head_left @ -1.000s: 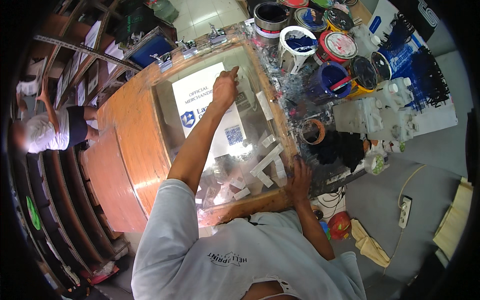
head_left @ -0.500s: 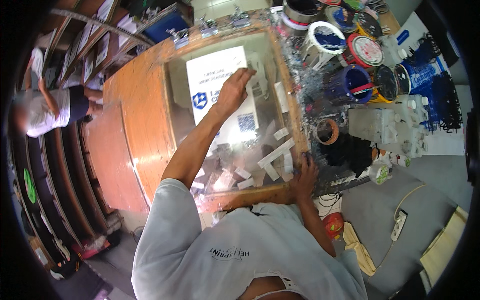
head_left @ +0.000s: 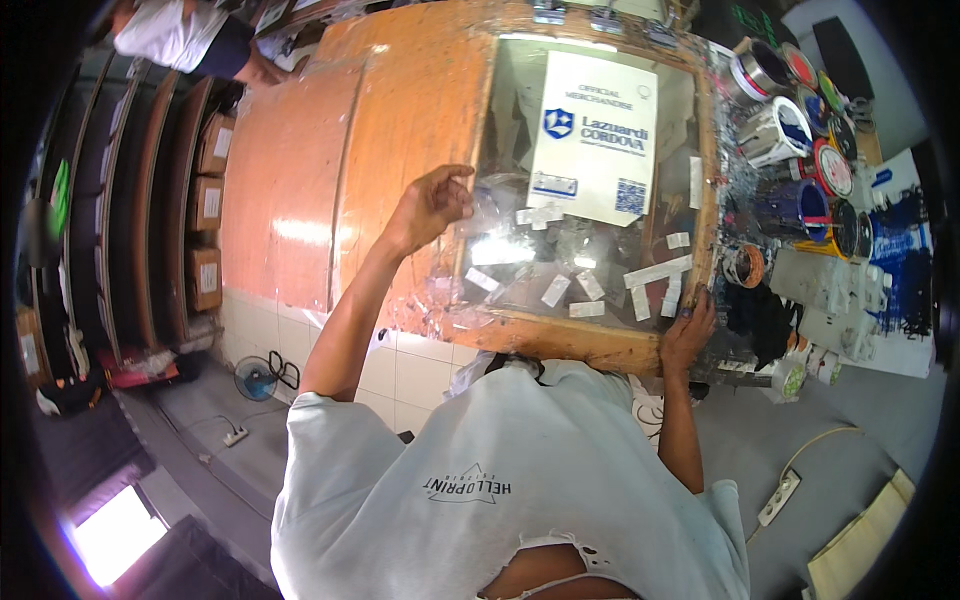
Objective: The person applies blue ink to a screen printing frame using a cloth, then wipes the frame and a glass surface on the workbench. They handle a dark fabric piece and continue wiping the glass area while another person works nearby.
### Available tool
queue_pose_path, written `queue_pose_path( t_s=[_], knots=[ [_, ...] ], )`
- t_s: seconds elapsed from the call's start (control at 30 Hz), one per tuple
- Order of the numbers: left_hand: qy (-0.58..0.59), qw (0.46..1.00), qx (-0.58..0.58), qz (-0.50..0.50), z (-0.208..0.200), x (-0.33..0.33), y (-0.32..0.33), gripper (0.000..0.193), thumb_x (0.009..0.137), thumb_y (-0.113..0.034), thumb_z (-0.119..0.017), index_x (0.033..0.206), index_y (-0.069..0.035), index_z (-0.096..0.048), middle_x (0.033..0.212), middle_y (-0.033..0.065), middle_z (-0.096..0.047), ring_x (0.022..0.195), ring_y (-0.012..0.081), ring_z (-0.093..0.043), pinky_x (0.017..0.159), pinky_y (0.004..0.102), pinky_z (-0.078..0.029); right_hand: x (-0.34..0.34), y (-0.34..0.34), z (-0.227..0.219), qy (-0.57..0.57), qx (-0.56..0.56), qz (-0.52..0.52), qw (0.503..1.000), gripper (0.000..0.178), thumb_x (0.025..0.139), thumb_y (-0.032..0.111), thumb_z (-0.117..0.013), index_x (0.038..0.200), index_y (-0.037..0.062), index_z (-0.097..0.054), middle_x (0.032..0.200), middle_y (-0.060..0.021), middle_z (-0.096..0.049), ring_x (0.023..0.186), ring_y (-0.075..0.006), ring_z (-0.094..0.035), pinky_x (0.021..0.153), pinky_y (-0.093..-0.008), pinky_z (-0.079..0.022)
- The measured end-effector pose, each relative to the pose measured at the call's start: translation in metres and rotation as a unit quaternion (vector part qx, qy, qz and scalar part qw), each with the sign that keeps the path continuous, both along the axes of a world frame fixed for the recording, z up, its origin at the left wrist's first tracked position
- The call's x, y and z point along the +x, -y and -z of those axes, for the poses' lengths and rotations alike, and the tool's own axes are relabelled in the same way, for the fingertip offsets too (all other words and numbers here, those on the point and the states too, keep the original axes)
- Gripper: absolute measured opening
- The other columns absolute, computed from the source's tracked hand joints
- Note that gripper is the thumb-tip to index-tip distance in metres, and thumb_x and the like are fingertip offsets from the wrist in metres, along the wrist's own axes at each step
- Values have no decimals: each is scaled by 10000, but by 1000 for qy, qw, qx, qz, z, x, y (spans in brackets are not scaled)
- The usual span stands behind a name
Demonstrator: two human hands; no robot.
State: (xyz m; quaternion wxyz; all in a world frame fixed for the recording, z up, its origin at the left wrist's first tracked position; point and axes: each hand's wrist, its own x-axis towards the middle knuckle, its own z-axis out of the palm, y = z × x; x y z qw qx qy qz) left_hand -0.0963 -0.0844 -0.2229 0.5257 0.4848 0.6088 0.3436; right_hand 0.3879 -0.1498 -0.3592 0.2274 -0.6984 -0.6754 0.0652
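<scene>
A white sheet with blue and grey print (head_left: 597, 180) lies at the far part of a glass pane (head_left: 535, 285) set in a wooden tabletop. My left hand (head_left: 432, 208) hovers over the wood just left of the pane, fingers loosely bent and apart, with nothing visible in them. Beside its fingertips is a crumpled clear film (head_left: 492, 207). My right hand (head_left: 688, 335) rests at the near right corner of the wooden frame, fingers laid along the edge, tips darkly stained. Several short white strips (head_left: 657, 270) are stuck about the near half of the pane.
Metal clamps (head_left: 603, 18) line the table's far edge. On the right, ink-stained pots (head_left: 800, 208), a white tub (head_left: 775, 130), a tape roll (head_left: 743, 266) and plastic bottles (head_left: 820, 285) crowd a stained surface. Shelves with boxes (head_left: 207, 205) and another person (head_left: 185, 40) are at the left.
My left hand has moved left off the printed sheet to beside the pane, uncovering the print. The whole view has shifted; my right hand stays at the frame's corner.
</scene>
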Motion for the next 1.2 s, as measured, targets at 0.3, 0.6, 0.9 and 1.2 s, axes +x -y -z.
queue_pose_path(
  t_s=[0.3,0.6,0.9,1.2],
  knots=[
    [-63,997,-13,36,44,-45,54,564,857,112,-641,1392,3,-503,939,60,-619,891,152,-646,846,315,-589,-6,1,-2,50,43,-22,998,517,990,167,-444,1493,49,-419,1419,-266,-479,1298,-470,-450,1059,-561,-336],
    [-66,997,-1,-50,51,-82,92,645,803,49,-760,1395,-7,-512,969,87,-662,900,155,-653,823,308,-551,-8,0,2,62,50,-10,997,496,1000,174,-434,1477,37,-432,1401,-254,-504,1256,-464,-479,1039,-556,-355],
    [-145,983,-50,-101,63,-96,155,668,772,56,-743,1393,14,-499,1055,140,-678,910,203,-668,823,338,-556,-7,6,-5,77,30,-8,997,493,1018,193,-448,1494,66,-423,1420,-242,-498,1295,-451,-461,1070,-536,-353],
    [-411,910,-2,-42,73,-87,170,889,749,-74,-818,1516,-110,-369,1215,184,-570,1076,378,-612,929,448,-520,-4,4,-6,45,10,10,999,545,966,120,-486,1502,74,-401,1431,-243,-475,1306,-449,-445,1079,-561,-331]
  ],
)
